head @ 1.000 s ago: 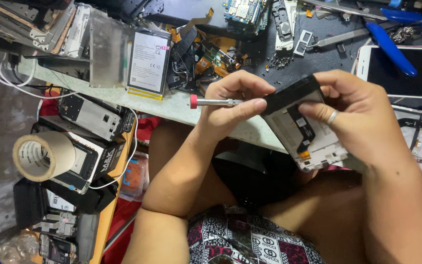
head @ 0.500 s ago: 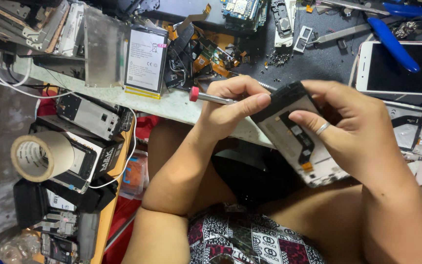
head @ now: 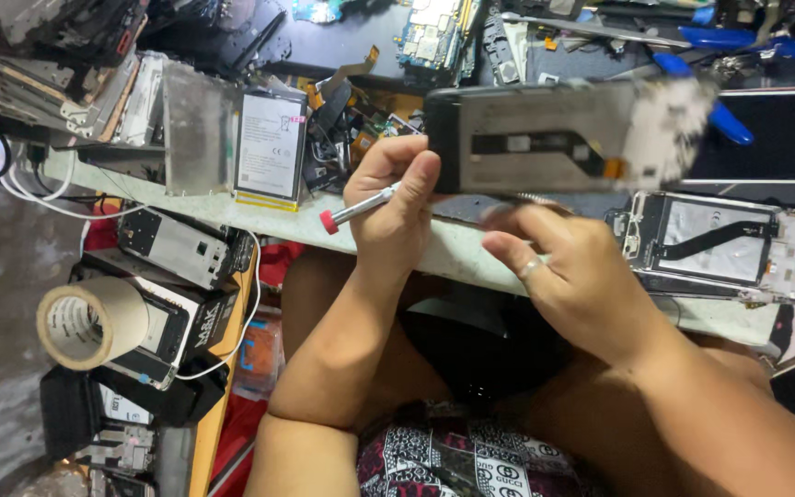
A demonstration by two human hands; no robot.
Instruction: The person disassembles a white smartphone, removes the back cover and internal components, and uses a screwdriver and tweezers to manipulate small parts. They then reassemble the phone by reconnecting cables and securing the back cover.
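head view: left hand [head: 396, 198] pinches a red-capped screwdriver [head: 358, 208] beside the opened phone frame [head: 545, 138] — frame raised over the bench edge [head: 259, 213], right hand [head: 568, 276] fingers loosely curled beneath it, contact unclear. step judged: repositioning frame; next needs steady support — tip aligned on screw.

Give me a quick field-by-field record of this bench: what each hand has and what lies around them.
Left hand: grips a thin metal screwdriver with a red cap
Right hand: under a blurred, opened phone frame; contact unclear
Bench right: second opened phone frame
Bench left: flat white phone battery
Lower left: beige tape roll
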